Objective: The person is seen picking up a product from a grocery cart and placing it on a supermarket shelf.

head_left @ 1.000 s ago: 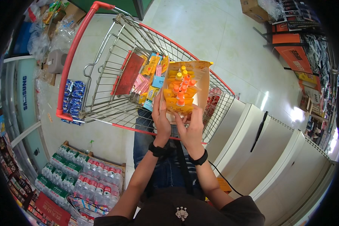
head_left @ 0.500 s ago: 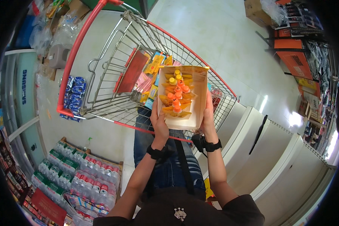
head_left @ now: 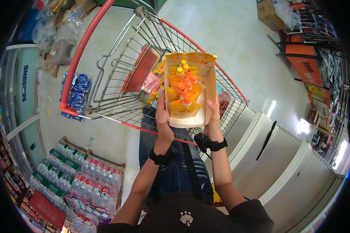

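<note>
An open cardboard box [head_left: 204,112] holds several yellow spouted pouches [head_left: 184,109] with orange and yellow caps. My left hand [head_left: 163,118] grips the box's left side, and my right hand [head_left: 213,116] grips its right side near the lower corner. The box is held over a wire shopping cart [head_left: 74,77] with red trim, hiding part of the basket. Behind and left of it, inside the cart, lie yellow and pink packets [head_left: 151,81] beside a red seat flap [head_left: 137,70].
Blue packets [head_left: 76,95] lie left of the cart. Packs of bottled water [head_left: 85,178] stand lower left. A glass-fronted cooler [head_left: 27,97] lines the left. Plastic bags [head_left: 70,27] lie upper left, cardboard boxes [head_left: 270,15] upper right. White appliances [head_left: 278,163] stand at the right.
My right hand has moved from the box's near edge to its right side. The box is now upright between both hands, slightly higher in view than half a second ago.
</note>
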Available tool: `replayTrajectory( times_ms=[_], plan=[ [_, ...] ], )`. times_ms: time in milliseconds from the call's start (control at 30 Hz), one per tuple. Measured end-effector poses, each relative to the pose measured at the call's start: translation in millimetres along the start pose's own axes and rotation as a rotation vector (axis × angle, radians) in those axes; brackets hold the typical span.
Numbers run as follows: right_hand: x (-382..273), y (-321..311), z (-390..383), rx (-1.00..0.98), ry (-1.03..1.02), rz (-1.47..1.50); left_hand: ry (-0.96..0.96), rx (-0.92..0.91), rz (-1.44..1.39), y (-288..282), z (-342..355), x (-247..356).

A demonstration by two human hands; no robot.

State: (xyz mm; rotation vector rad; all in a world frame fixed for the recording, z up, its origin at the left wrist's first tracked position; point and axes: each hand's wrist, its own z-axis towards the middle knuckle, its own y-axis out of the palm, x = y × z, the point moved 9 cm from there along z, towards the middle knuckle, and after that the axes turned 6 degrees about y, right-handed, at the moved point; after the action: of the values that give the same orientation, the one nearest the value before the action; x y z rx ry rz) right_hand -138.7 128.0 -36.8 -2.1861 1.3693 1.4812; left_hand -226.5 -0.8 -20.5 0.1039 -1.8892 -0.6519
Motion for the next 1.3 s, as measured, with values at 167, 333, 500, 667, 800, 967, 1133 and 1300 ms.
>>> replayTrajectory(
  times_ms=[167,333,500,667,800,967,1133,1300],
  plan=[
    [14,-18,-6,0.054,0.121,0.238,0.046,-0.201,0.255,-3,7,15],
    [28,-36,-8,0.042,0.105,0.257,-0.285,-0.081,-0.069,-29,31,-18],
    [19,-1,-11,-0.109,0.002,-0.107,-0.512,0.016,-0.224,-51,26,-79],
    [4,27,-13,-0.148,0.016,-0.229,-0.559,-0.05,-0.295,-45,20,-79],
    [-8,35,-10,-0.212,-0.035,-0.334,-0.565,-0.17,-0.585,-42,7,-65],
    [-5,39,-3,-0.326,0.0,-0.476,-0.368,-0.257,-0.143,-74,2,-77],
    [-26,53,-10,-0.226,-0.235,-0.785,-0.459,-0.21,-0.434,-89,0,-97],
    [-55,70,-35,-0.1,-0.494,-0.969,-0.446,-0.173,-0.488,-95,9,-90]
  ],
)
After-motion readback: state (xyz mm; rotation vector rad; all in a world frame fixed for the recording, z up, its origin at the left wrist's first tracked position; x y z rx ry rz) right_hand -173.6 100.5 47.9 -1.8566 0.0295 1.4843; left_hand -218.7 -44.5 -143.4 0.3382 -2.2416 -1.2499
